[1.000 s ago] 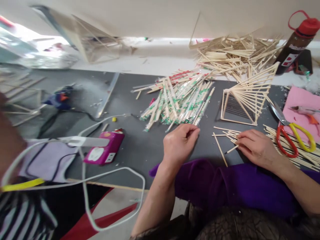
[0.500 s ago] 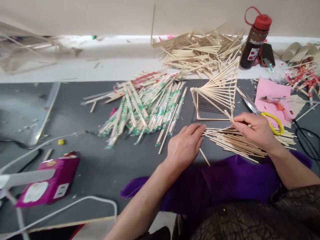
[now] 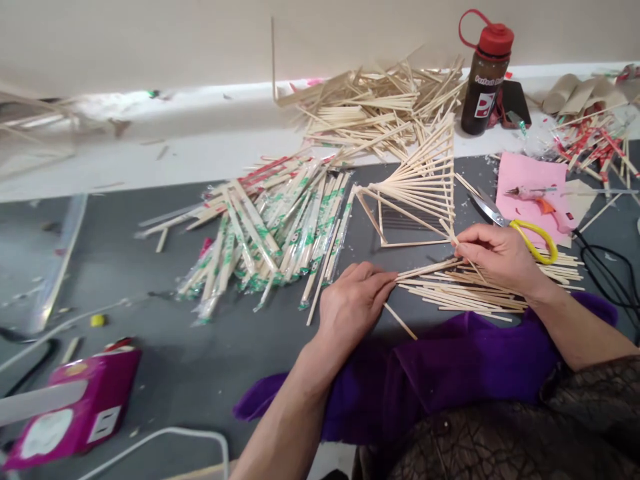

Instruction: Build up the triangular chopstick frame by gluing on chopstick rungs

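My left hand is closed, its fingertips pinched on the ends of thin wooden chopsticks that stretch right over a loose pile of bare chopsticks. Between thumb and forefinger, my right hand pinches a chopstick whose end points up and left. Right behind these fingers is the fan-shaped chopstick frame, with slanted sticks rising from a square base. One stick lies apart, in front of my left fingers. Yellow-handled scissors lie behind my right hand.
Wrapped chopsticks lie left of the frame. Farther back are a heap of bare sticks and a red-capped bottle. A glue gun rests on pink paper, its black cord trailing right. A magenta box stands at left.
The view has shifted a little to the right. My left hand has come onto the ends of chopsticks at the pile's left. My right hand keeps its pinch near the frame's corner.
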Tool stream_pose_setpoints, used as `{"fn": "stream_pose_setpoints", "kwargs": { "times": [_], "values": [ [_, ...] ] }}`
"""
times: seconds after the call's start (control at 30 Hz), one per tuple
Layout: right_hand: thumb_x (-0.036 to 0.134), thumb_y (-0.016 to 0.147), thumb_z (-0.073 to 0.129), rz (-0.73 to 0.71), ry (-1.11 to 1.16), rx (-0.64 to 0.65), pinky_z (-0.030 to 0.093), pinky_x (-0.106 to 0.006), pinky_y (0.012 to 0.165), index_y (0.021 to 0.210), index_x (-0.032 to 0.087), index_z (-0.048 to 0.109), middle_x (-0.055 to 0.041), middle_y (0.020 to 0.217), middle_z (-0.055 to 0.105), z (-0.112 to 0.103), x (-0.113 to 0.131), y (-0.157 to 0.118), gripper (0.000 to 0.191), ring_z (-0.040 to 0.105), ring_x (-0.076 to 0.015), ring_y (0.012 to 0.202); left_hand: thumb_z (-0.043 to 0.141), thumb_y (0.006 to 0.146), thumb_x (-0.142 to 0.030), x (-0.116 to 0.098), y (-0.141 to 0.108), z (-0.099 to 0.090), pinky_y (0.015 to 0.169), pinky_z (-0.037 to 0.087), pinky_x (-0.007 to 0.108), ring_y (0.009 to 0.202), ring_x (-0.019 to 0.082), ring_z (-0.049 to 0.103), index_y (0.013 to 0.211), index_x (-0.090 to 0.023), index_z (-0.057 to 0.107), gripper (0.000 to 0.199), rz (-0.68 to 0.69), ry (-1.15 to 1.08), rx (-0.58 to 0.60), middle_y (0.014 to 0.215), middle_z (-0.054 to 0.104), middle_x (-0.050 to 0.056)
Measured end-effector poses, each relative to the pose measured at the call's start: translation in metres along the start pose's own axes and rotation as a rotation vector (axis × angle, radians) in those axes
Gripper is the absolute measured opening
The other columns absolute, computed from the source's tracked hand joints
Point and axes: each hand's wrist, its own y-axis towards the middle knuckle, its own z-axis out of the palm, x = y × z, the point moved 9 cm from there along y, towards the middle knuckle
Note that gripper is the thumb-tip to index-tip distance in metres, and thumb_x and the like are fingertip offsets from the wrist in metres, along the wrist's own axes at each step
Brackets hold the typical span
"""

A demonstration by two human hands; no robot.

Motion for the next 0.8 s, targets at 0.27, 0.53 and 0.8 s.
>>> {"fn": "stream_pose_setpoints", "kwargs": {
  "times": [0.27,0.53,0.8],
  "values": [
    [0.028,0.085,0.059,0.015,0.031,0.060,0.041,-0.021,0.052,0.078,0.017,0.067,0.0014,0.066,0.065,0.007,0.000,-0.003,0.015,0.057,-0.0101,0.059,0.070,0.072,-0.033,0.035,-0.010,0.001,0.045,0.042,0.023,0.052,0.012,0.055,0.078,-0.019,0.075,0.016,-0.499,-0.802,-0.019,0.061,0.064,0.002],
    [0.021,0.092,0.050,-0.304,-0.418,0.322,0.042,-0.023,0.065,0.085,0.017,0.070,-0.0034,0.078,0.069,0.042,0.010,-0.012,0.021,0.062,-0.0128,0.072,0.078,0.059,-0.035,0.003,-0.023,0.046,0.034,0.033,0.017,0.040,0.007,0.048,0.071,-0.016,0.070,0.024,-0.741,-1.325,0.385,0.057,0.063,0.001],
    [0.021,0.088,0.055,-0.307,-0.396,0.161,0.042,-0.023,0.062,0.076,0.016,0.068,-0.0029,0.074,0.066,0.023,0.019,-0.007,0.018,0.060,-0.0121,0.070,0.076,0.063,-0.035,-0.006,-0.026,0.049,0.036,0.022,0.017,0.037,0.004,0.035,0.073,-0.016,0.071,0.022,-0.676,-1.267,0.494,0.048,0.052,-0.004]
  ]
}}
